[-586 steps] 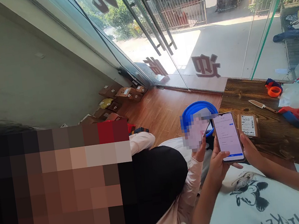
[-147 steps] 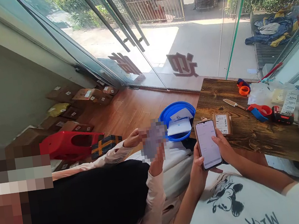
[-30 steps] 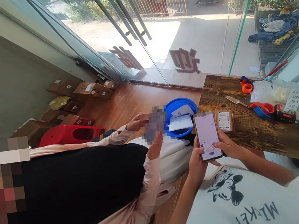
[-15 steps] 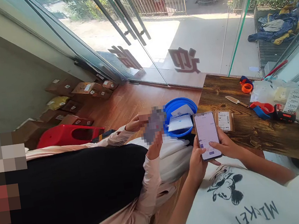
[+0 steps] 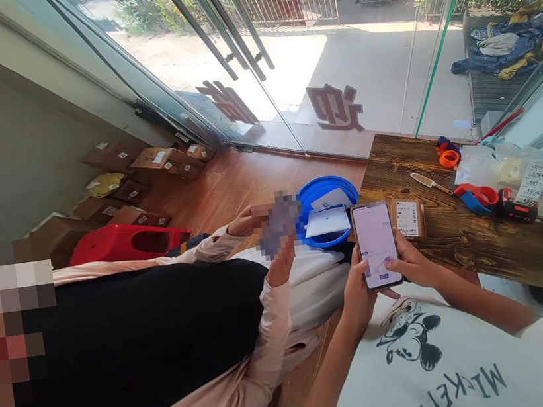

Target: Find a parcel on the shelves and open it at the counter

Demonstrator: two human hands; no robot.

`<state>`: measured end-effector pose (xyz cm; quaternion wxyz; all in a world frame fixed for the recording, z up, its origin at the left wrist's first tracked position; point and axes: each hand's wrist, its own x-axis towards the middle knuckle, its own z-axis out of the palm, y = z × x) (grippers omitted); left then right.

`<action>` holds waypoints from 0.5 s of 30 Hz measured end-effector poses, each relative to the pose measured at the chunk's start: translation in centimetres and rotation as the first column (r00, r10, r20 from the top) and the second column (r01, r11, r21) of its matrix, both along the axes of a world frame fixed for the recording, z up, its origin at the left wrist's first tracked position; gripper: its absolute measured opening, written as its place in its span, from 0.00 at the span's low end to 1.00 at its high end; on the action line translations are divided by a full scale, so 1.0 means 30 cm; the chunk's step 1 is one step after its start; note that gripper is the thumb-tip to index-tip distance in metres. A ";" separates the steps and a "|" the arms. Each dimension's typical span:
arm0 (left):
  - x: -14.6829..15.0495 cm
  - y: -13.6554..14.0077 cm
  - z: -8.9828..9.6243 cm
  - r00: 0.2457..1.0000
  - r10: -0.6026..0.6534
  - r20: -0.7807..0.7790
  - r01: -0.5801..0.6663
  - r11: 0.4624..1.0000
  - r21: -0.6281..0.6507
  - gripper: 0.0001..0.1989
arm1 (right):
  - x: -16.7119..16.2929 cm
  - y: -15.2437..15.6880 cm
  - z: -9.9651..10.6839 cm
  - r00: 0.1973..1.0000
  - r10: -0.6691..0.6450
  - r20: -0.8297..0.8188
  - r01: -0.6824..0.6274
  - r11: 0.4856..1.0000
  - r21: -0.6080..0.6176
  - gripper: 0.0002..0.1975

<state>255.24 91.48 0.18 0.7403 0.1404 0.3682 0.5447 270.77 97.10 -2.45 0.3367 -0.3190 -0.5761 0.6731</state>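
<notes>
One smartphone (image 5: 374, 235), in portrait position, is clamped between the fingers of the left hand (image 5: 358, 291) and the right hand (image 5: 414, 263). Casing edge: dark, slim, corners rounded. Screen: lit, pale lilac-white, a pinkish-violet patch low down, partly under the right thumb; lettering too small to read. Just beyond the right fingers, a labelled brown parcel (image 5: 407, 219) lies on the dark wooden worktop (image 5: 391, 164); farther off lies a knife (image 5: 430, 184).
</notes>
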 end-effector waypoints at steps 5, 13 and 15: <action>0.007 -0.002 0.010 0.999 0.000 -0.035 -0.001 1.000 -0.019 0.45 | 0.002 -0.003 0.011 1.000 0.000 -0.022 0.000 1.000 0.017 0.32; 0.002 -0.011 0.002 1.000 -0.006 -0.020 0.006 1.000 -0.025 0.49 | -0.028 -0.022 0.021 0.993 -0.108 0.042 0.108 0.994 0.009 0.28; -0.001 -0.011 -0.005 1.000 -0.005 0.008 0.005 1.000 0.001 0.48 | -0.027 -0.021 0.016 0.995 -0.093 0.032 0.093 0.996 0.009 0.30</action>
